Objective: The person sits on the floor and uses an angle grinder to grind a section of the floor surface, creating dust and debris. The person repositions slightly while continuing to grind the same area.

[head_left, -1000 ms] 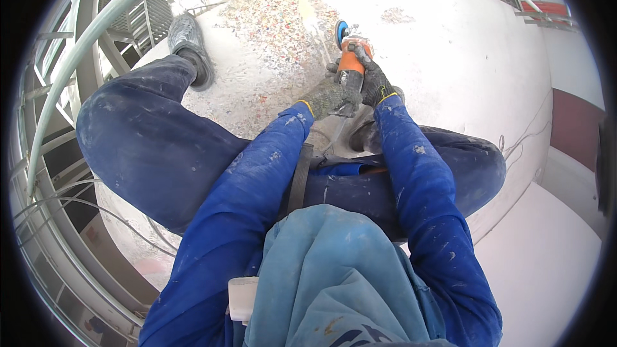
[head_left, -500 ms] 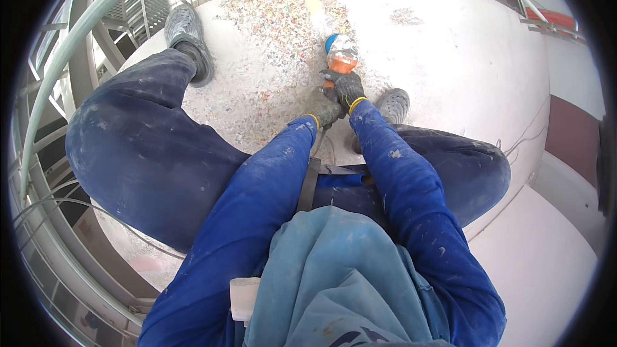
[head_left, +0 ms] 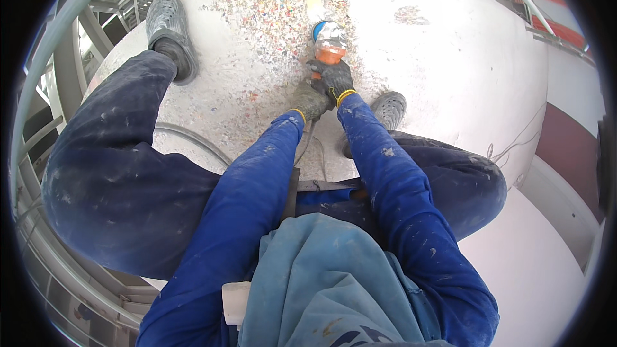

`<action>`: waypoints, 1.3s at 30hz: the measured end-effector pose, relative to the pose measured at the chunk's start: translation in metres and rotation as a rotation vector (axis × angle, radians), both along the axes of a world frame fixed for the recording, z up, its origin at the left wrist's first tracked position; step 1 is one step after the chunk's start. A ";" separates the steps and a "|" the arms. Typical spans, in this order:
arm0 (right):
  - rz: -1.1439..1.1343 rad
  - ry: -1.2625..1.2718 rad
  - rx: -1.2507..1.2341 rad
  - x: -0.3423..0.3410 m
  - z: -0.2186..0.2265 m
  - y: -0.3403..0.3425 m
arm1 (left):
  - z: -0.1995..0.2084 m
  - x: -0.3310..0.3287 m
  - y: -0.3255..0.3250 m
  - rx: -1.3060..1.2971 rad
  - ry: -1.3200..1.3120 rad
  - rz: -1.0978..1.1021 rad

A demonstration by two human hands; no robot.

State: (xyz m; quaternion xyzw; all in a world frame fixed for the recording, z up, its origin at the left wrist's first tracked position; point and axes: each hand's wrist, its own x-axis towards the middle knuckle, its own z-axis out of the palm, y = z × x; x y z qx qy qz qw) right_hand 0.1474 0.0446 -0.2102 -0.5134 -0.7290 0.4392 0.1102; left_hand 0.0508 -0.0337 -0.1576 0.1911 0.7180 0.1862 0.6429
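Both arms reach farther forward than a second ago; right hand and left hand (gloved) grip the orange grinder, its body pointing straight ahead of them.

A big white curved surface fills the top of the view, and part of it is rough and speckled with many little colours. Two grey shoes rest on it — one on the left, one on the right. Dusty blue trouser legs bend over it. Grey metal rails run down the left side. A thin wire trails on the right, near a dark red band.
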 end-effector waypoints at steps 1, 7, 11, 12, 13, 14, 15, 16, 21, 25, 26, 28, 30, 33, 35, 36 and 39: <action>-0.048 -0.013 -0.049 -0.003 0.003 0.001 | 0.001 -0.001 0.000 0.022 -0.004 -0.006; -0.496 -0.005 -0.582 -0.025 0.041 0.017 | 0.011 -0.013 0.011 0.022 -0.040 -0.034; -0.042 -0.107 -0.149 -0.030 0.047 0.021 | 0.020 -0.022 0.016 0.093 -0.049 -0.118; 0.182 -0.198 0.148 -0.029 0.047 0.021 | 0.022 -0.024 0.016 0.076 -0.071 -0.092; 0.403 -0.345 0.386 -0.028 0.046 0.021 | 0.023 -0.025 0.017 0.097 -0.070 -0.122; 0.105 -0.197 0.084 -0.026 0.045 0.021 | 0.024 -0.025 0.018 0.099 -0.081 -0.153; -0.196 -0.107 -0.279 -0.025 0.044 0.022 | 0.025 -0.025 0.018 0.101 -0.092 -0.187; -0.482 0.057 -0.651 -0.024 0.043 0.024 | 0.025 -0.024 0.019 0.099 -0.094 -0.207; -0.310 -0.010 -0.445 -0.007 0.028 0.022 | 0.021 -0.010 0.016 0.041 -0.176 -0.074; 0.015 -0.068 -0.181 -0.011 0.022 0.027 | 0.024 -0.016 0.018 0.084 -0.110 -0.135; -0.015 -0.067 -0.218 -0.014 0.025 0.028 | 0.025 -0.022 0.020 0.104 -0.089 -0.176; -0.416 0.050 -0.615 -0.027 0.036 0.037 | 0.030 -0.030 0.024 0.120 -0.074 -0.200; -0.506 0.039 -0.631 -0.036 0.049 0.038 | 0.034 -0.036 0.027 0.112 -0.086 -0.155; -0.509 0.142 -0.710 -0.036 0.062 0.033 | 0.034 -0.037 0.027 0.142 -0.068 -0.295; -0.506 0.225 -0.749 -0.032 0.064 0.030 | 0.031 -0.033 0.022 0.093 -0.122 -0.206; -0.536 0.261 -0.769 -0.030 0.063 0.027 | 0.029 -0.030 0.019 0.058 -0.142 -0.165; -0.631 0.258 -0.760 -0.024 0.058 0.014 | 0.023 -0.025 0.010 0.022 -0.140 -0.135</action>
